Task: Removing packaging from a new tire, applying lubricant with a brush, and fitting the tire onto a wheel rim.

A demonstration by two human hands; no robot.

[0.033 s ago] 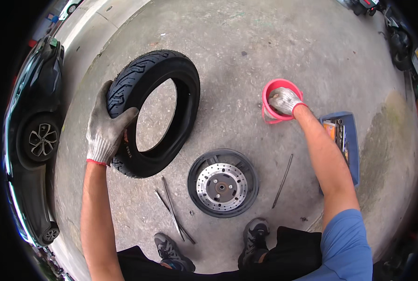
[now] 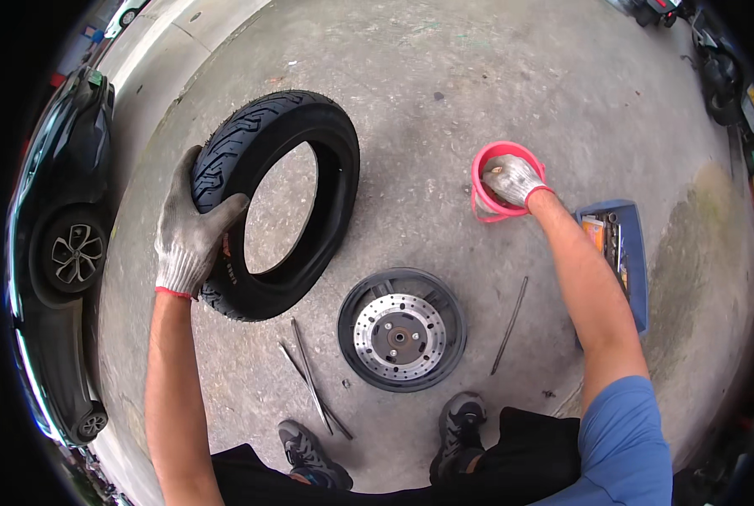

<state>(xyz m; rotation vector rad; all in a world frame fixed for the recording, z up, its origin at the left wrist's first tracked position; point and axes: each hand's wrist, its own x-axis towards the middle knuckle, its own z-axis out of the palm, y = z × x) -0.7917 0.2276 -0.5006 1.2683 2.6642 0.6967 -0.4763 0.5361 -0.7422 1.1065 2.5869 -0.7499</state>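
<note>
My left hand [image 2: 189, 223], in a greyish knitted glove, grips the near left side of a black tyre [image 2: 336, 198], thumb on the sidewall and fingers over the tread. The tyre is tilted, with the floor showing through its middle. On the right, my gloved right hand [image 2: 512, 179] reaches into a small pink bucket [image 2: 478, 171], its fingers curled together. Whatever lies between them is hidden. A dark wheel rim [image 2: 351, 358] with a silver drilled brake disc [image 2: 370, 325] lies flat on the floor between my arms, in front of my shoes.
Two crossed metal bars [image 2: 311, 379] lie left of the rim, and a single long bar [image 2: 510, 325] lies right of it. A blue toolbox [image 2: 637, 282] with tools stands beside my right forearm. A dark car [image 2: 77, 185] is parked at the left; motorbikes [image 2: 718, 88] stand far right.
</note>
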